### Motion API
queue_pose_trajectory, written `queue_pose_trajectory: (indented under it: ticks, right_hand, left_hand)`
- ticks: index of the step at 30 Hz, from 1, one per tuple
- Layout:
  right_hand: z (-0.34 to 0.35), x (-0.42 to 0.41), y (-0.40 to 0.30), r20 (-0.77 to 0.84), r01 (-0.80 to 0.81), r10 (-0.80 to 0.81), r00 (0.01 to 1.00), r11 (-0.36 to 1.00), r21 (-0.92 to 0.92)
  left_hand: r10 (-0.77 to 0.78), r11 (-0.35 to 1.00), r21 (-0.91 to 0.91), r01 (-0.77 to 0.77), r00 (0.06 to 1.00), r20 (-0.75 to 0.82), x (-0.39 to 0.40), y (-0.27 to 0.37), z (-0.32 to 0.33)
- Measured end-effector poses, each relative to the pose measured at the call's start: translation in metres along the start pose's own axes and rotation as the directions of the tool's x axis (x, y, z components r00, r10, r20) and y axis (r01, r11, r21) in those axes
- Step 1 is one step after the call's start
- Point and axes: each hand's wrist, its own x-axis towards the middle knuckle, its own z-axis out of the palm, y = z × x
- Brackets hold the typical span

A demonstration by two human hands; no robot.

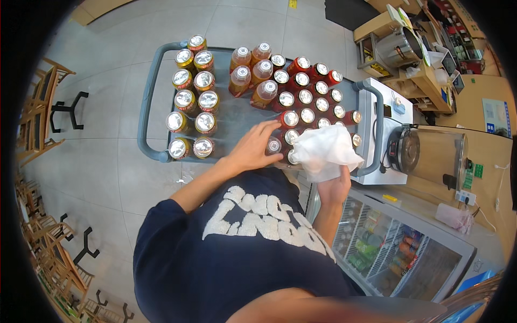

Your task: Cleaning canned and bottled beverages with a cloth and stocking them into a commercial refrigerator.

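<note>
On a grey cart (238,117) stand rows of drinks. My left hand (256,147) reaches over the front edge with its fingers spread, its fingertips at a red can (289,119) and its thumb beside a clear-capped bottle (273,145). It does not plainly grip either one. My right hand (334,185) holds a crumpled white cloth or tissue (327,151), which covers part of the red cans at the right. Yellow cans (205,123) form two columns on the cart's left side. Several bottles of amber drink (264,93) stand near the middle.
Grey handles rise at the cart's left end (146,101) and right end (379,121). A glass-fronted drinks fridge (387,246) stands at the lower right. Beyond the right handle are a white appliance (387,91) and a clear dispenser (434,153). Wooden chairs (48,109) are at the far left.
</note>
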Motion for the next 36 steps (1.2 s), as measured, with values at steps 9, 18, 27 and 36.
queue_pose_trajectory:
  ticks: [9, 18, 27, 36]
  right_hand:
    - [0.01, 0.012, 0.011, 0.025, -0.072, 0.069, 0.997, 0.987, 0.141]
    - [0.008, 0.032, 0.037, -0.131, 0.147, -0.252, 0.959, 0.835, -0.53]
    - [0.073, 0.007, 0.06, 0.687, 0.693, 0.337, 0.643, 0.126, -0.71]
    - [0.075, 0.045, 0.088, 0.091, -0.198, 0.341, 0.936, 0.721, -0.664]
  left_hand:
    - [-0.301, 0.943, -0.126, 0.307, 0.951, 0.068, -0.034, -0.057, 0.056]
    - [-0.603, 0.077, -0.912, 0.402, 0.748, 0.278, -0.025, -0.029, 0.039]
    - [-0.287, -0.628, -0.757, 0.178, 0.852, 0.438, -0.024, -0.023, 0.002]
    - [-0.344, -0.392, -0.87, 0.3, 0.829, 0.44, -0.029, -0.002, 0.026]
